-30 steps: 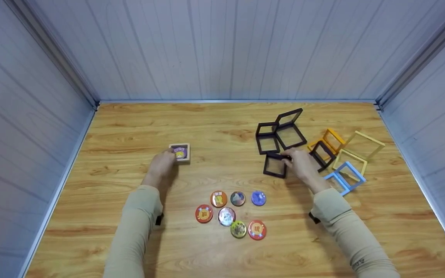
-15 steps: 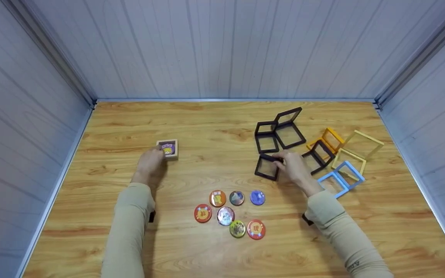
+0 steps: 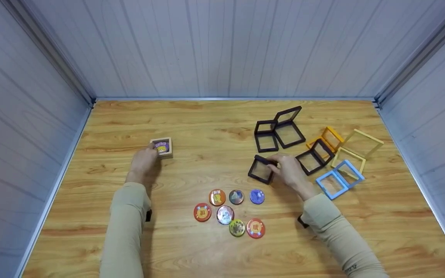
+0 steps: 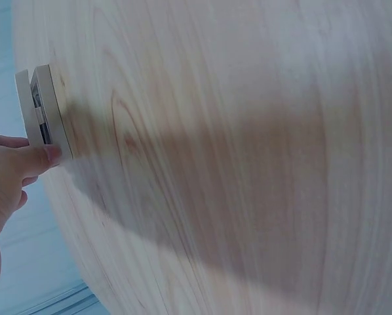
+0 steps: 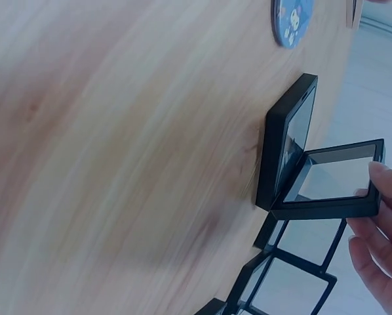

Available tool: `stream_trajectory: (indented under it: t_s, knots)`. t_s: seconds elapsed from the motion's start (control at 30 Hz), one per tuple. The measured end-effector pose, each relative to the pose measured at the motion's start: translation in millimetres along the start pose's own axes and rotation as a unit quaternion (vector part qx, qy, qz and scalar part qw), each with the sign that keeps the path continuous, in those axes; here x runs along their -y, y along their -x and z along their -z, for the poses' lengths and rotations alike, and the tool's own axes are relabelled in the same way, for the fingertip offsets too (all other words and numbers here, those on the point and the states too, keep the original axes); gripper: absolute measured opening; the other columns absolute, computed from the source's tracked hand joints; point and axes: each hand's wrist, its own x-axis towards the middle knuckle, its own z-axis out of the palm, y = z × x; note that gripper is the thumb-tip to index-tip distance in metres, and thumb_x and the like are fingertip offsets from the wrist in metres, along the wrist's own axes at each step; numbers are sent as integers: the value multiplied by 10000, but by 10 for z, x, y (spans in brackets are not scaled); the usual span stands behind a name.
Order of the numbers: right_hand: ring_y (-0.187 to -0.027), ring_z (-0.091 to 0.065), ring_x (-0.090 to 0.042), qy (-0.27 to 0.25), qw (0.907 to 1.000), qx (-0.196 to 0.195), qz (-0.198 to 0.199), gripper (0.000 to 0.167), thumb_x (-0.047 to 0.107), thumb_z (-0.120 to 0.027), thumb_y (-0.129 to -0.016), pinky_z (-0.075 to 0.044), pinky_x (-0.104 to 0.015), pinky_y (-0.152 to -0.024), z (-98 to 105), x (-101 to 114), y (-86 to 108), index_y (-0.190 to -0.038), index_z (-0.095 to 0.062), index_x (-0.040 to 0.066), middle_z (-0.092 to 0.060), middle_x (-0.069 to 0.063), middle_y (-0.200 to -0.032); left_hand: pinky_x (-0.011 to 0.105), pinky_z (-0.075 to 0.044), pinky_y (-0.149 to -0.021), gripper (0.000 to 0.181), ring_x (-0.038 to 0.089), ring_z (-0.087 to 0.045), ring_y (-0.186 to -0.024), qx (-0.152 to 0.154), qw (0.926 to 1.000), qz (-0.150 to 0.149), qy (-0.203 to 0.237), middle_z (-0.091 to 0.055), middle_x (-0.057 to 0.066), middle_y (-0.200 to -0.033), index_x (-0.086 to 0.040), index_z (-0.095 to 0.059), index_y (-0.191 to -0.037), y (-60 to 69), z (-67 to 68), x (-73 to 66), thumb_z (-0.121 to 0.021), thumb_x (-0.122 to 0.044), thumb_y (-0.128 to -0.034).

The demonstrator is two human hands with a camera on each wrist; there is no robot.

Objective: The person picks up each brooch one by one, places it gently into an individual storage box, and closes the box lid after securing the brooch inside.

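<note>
Toward the left of the counter (image 3: 191, 247), our left hand (image 3: 143, 161) grips the pale frame (image 3: 170, 147); right of centre, our right hand (image 3: 291, 172) pinches the raised panel (image 5: 327, 210) of the black frame (image 5: 269, 164). We should pinch lightly, avoiding any twist.

No word, number or brand is sharp enough to read with certainty. The orange, round, glossy badge (image 3: 217, 197) carries a short row of white character-like marks (image 3: 216, 192) along its far edge. Left of that orange badge and nearer the person, a red, round badge with a golden centre (image 3: 202, 212) bears one large red sign, blurred; a second red, round badge (image 3: 255, 228), right of the orange one and nearer the person, bears a similar sign. Farther off and left of the orange badge, pale, illegible lettering (image 3: 160, 144) arcs across the purple, round disc (image 3: 166, 148) inside the pale wooden square frame (image 3: 170, 145). Right of the orange badge and nearer the person, the beige cloth right sleeve (image 3: 342, 235) has small, dark, unreadable print (image 3: 352, 267).
</note>
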Motion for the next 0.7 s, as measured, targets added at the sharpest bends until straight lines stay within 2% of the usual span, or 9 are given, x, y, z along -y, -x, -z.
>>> stream_trajectory:
  t_s: [0.07,0.1,0.17,0.27,0.43,0.53,0.7]
  knots:
    - [-838,-603,-265,-34,9999,-58,116,181,109,-655,-791,-470,-382,-728,-14,11,3,-941,-672,11,-647,-122,-915,352,-493,-619,167,314,-582,-736,-52,9997,-30,-251,-551,237,-955,129,-604,-897,-3,15,1,-613,73,-740]
    - [-830,-606,-262,-50,9998,-101,176,175,105,-659,-787,-472,-377,-722,-21,15,5,-933,-673,11,-649,-120,-906,366,-493,-569,133,332,-578,-679,-92,9988,-174,-452,-549,247,-897,131,-610,-838,-22,110,-19,-635,84,-716]
    - [-814,-610,-261,-84,9994,-175,281,166,94,-664,-780,-477,-372,-708,-31,23,8,-919,-676,6,-652,-122,-892,365,-493,-557,100,331,-579,-666,-93,9982,-219,-547,-543,243,-871,129,-613,-828,-27,123,-13,-616,100,-732]
    - [-802,-611,-259,-107,9992,-217,319,160,88,-667,-776,-481,-369,-696,-38,33,11,-914,-677,6,-652,-123,-884,386,-490,-592,97,331,-576,-701,-74,9984,-186,-527,-550,239,-885,119,-617,-846,-37,148,-10,-574,114,-759]
    - [-822,-605,-264,-191,9995,-143,205,175,94,-662,-782,-476,-374,-721,-39,36,16,-932,-673,4,-648,-130,-904,453,-451,-749,145,355,-537,-862,-117,9992,25,-389,-540,234,-956,119,-596,-911,-72,211,-72,-553,118,-773]
    - [-836,-601,-265,-237,9996,-79,137,184,100,-659,-786,-472,-375,-738,-38,38,17,-944,-669,6,-645,-131,-918,463,-439,-762,154,360,-522,-900,-232,9991,73,-351,-533,235,-975,115,-584,-928,-99,250,-150,-541,115,-780]
    - [-846,-598,-271,-263,9996,-38,70,197,102,-660,-783,-467,-380,-754,-44,44,15,-956,-665,8,-641,-136,-932,450,-462,-673,163,352,-526,-879,-503,9982,49,-329,-543,226,-954,101,-590,-941,-113,284,-309,-566,70,-783]
